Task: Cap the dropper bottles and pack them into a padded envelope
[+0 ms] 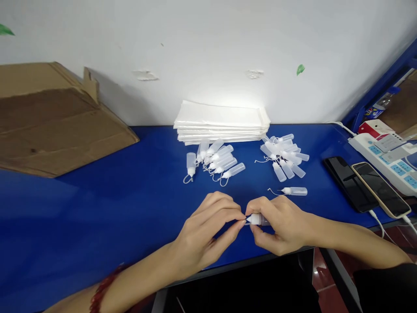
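Note:
My right hand (280,224) is closed around a small translucent plastic dropper bottle (257,219), held sideways just above the blue table (97,208). My left hand (208,230) pinches at the bottle's white tip with thumb and forefinger. Whether a cap sits in that pinch is hidden. One loose bottle with a tethered cap (293,191) lies just behind my right hand. Farther back lie two heaps of the same bottles, one in the middle (216,161) and one to the right (285,156).
A stack of white padded envelopes (221,121) leans at the wall. A flattened cardboard box (52,117) fills the back left. Two phones (365,182) and a white power strip (387,161) lie at the right. The table's front edge runs just under my hands.

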`<state>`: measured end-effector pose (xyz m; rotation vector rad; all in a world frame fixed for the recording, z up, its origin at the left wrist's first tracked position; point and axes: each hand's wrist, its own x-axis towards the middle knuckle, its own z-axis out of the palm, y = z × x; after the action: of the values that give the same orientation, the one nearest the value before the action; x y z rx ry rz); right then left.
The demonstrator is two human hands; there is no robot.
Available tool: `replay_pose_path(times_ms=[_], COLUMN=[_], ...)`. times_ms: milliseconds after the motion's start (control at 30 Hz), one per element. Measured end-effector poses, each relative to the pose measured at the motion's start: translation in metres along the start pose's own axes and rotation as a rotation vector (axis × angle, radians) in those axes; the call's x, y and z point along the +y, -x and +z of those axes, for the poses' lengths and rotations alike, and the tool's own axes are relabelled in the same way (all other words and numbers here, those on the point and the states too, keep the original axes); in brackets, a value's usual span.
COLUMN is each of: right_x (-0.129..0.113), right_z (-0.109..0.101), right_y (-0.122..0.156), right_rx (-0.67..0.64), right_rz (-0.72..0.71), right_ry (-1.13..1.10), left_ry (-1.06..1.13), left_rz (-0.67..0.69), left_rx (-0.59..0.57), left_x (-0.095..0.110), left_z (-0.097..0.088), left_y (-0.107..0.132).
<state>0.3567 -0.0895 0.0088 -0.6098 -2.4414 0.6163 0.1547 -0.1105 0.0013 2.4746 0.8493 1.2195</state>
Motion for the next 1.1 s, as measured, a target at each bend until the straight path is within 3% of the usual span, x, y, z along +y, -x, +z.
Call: replay_pose_path(times_ms=[233,333,533,667,767,900,1100], right_x=[0.008,0.014,0.019,0.019,0.021,0.027,0.031], right_z=[-0.002,-0.013,-0.057,-0.073,-0.074,-0.069,-0.061], right_y=[-0.001,-0.003,-0.004,0.002,0.009,0.016,0.011], right_rx=[-0.053,-0.104,-0.311,-0.422,-0.452,-0.421,-0.504], right_rz=[-0.072,-0.021,0.258,0.315,0.331,0.312,0.322], right_ry=[0.171,0.261,0.534,0.601,0.623,0.680,0.716], left_ry=[-0.045,-0.142,-0.567,-0.722,-0.759,-0.810,-0.735], left_rz=[0.012,0.021,-0.003,0.012,0.003,0.026,0.129], left_rx=[-0.041,0.023,0.304,0.332,0.304,0.264,0.185], left_x=[-0.009,-0.018,-0.063,-0.098,-0.112,-0.106,-0.073], left_z=[-0.004,-0.011,-0.033,-0.037,-0.033,-0.029,-0.022], left_y=[0.000,-0.004,-0.007,-0.006,-0.007,-0.009,-0.007])
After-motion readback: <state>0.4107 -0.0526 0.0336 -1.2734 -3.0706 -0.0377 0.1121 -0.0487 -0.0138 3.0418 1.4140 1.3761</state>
